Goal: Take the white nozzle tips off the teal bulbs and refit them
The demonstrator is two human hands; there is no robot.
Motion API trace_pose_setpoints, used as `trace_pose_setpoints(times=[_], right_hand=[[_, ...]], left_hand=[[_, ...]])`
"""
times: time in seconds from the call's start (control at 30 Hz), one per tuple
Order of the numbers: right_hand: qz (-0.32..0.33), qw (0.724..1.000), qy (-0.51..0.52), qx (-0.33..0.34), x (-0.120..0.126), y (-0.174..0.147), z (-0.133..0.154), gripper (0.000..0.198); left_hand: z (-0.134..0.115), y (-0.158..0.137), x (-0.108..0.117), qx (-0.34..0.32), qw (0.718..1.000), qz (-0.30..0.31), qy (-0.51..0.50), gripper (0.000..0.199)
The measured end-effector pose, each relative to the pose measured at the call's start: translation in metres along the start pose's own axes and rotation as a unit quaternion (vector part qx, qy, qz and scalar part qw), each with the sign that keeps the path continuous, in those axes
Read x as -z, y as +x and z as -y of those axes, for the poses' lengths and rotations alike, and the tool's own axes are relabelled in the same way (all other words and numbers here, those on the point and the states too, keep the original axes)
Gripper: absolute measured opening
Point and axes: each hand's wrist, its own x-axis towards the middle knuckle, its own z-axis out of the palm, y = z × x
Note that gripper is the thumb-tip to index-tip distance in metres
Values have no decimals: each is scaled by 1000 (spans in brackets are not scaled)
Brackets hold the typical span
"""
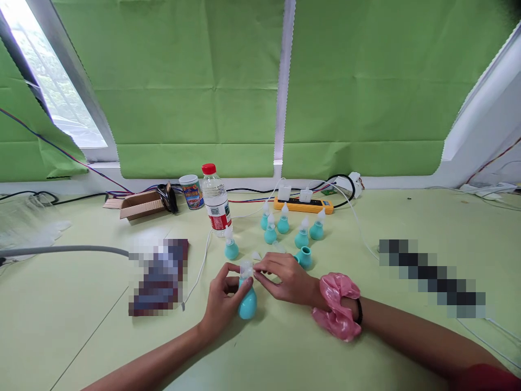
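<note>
My left hand (223,297) is closed round a teal nasal aspirator bulb (247,308), tilted, with a clear plastic collar (246,268) at its top. Against the right side of that collar, the fingertips of my right hand (290,276) are pinched together; whatever they hold is too small to make out. Beyond the hands stand several teal aspirators with translucent tips (302,236). Another aspirator (231,248) stands apart on the left. Just past my right hand lies a teal bulb without a tip (304,257), near a loose clear piece (279,247).
A water bottle with a red cap (217,201), a printed can (191,191) and an open cardboard box (142,204) stand at the back left. Behind the aspirators is an orange power strip (303,206). Cables cross the table (260,358); blurred items lie on both sides.
</note>
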Motion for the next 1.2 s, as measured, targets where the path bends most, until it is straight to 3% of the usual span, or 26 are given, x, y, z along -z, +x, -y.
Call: trace_pose_setpoints(times=[0.27,0.6,0.7,0.97,1.2], right_hand=[[-39,998,39,8,-4,-1,-3,10],[9,998,48,44,7,3,-6,12],[5,998,44,42,5,1,-6,12],[-23,999,27,21,1,-1,0,14],[-8,998,33,48,5,1,0,12]], left_hand=[[3,-1,-1,-18,1000,1,10,26],[-1,-5,0,-50,996,-4,72,27],[0,-4,-1,-29,997,-5,68,27],[4,-4,1,-48,996,-20,70,26],[3,-5,1,-73,991,-33,105,25]])
